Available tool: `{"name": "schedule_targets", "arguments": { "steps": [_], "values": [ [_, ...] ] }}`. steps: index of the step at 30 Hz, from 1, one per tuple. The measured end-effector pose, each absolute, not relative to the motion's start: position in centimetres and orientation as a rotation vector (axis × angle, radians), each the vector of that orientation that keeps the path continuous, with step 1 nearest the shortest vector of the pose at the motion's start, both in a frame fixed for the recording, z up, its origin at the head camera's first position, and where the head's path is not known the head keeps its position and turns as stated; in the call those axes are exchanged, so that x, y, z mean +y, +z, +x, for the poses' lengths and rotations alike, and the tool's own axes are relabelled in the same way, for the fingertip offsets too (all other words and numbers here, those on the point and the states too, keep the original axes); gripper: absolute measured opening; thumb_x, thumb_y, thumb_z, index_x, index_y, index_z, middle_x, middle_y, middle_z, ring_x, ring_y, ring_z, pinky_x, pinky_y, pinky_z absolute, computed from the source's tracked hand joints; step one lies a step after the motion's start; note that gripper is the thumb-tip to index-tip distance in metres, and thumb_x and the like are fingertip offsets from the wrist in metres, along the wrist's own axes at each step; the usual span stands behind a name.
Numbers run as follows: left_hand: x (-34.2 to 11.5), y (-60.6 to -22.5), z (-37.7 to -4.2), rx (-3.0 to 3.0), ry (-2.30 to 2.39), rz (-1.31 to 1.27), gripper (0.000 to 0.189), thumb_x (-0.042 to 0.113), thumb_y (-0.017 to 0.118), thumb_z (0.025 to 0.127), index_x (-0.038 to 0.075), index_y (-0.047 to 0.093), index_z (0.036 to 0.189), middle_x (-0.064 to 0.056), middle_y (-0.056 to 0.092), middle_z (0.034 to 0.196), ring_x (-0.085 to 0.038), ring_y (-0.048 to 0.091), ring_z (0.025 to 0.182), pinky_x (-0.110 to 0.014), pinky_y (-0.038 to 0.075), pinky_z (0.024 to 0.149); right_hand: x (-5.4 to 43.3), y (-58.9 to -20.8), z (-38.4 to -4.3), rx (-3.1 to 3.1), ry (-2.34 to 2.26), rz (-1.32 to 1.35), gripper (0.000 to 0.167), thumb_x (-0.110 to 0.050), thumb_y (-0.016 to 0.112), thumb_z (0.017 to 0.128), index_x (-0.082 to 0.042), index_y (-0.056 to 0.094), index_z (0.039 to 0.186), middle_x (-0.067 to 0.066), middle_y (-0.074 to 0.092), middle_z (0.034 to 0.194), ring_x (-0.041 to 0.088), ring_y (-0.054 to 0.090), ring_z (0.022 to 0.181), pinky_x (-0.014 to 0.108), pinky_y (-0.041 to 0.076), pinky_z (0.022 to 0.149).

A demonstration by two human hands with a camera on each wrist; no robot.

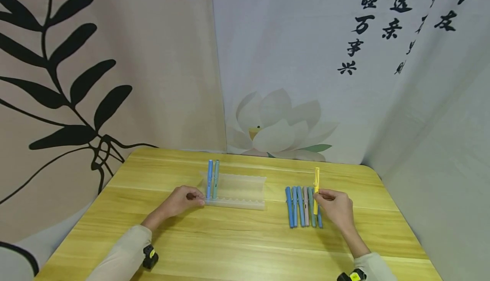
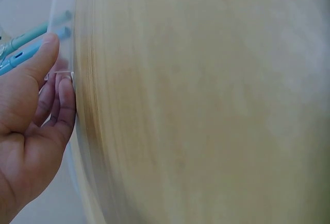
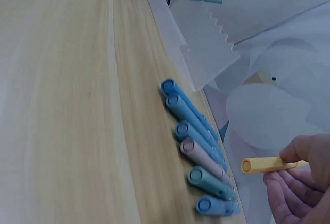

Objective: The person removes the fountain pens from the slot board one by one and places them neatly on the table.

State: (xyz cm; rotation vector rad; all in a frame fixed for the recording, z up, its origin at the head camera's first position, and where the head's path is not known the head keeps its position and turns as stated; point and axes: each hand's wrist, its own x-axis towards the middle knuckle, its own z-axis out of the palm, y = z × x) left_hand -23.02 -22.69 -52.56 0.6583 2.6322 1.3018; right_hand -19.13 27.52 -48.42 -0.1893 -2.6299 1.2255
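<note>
My left hand (image 1: pixel 185 199) pinches the near left corner of a clear plastic pen rack (image 1: pixel 239 189) with a notched back edge. A blue pen (image 1: pixel 209 181) and a teal pen (image 1: pixel 216 179) lean side by side in the rack's left end, close to that hand. On the right, my right hand (image 1: pixel 337 207) holds a yellow pen (image 1: pixel 316 181) between thumb and fingers, raised over the right end of a row of pens (image 1: pixel 300 206). In the right wrist view the yellow pen (image 3: pixel 265 164) points its round end toward the row.
The row lies on the wooden table (image 1: pixel 237 242), several capped pens in blues, one greyish pink (image 3: pixel 198 154) and one teal (image 3: pixel 209 180). Behind the table's far edge hangs a printed curtain (image 1: pixel 172 81). The rack stands left of the row, with bare wood between.
</note>
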Motion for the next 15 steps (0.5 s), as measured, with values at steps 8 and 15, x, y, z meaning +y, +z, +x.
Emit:
{"name": "schedule_targets", "arguments": {
  "steps": [8, 15],
  "values": [
    [-22.7, -52.5, -23.0, 2.633, 1.305, 0.644, 0.011, 0.024, 0.075, 0.095, 0.015, 0.077, 0.101, 0.006, 0.072, 0.093, -0.013, 0.063, 0.087, -0.026, 0.052, 0.08, 29.4, -48.9, -18.9, -2.661, 1.162, -0.24, 0.028, -0.025, 0.078, 0.091, -0.002, 0.079, 0.108, 0.011, 0.078, 0.094, 0.02, 0.073, 0.081, 0.024, 0.053, 0.063],
    [-22.6, -52.5, -22.9, 2.637, 1.297, 0.643, 0.009, 0.022, 0.074, 0.095, 0.015, 0.077, 0.1, 0.006, 0.072, 0.093, -0.012, 0.063, 0.087, -0.026, 0.052, 0.08, 30.7, -49.3, -18.5, -2.725, 1.145, -0.299, 0.028, -0.026, 0.077, 0.092, -0.003, 0.079, 0.108, 0.009, 0.079, 0.095, 0.018, 0.072, 0.083, 0.025, 0.051, 0.066]
  ]
}}
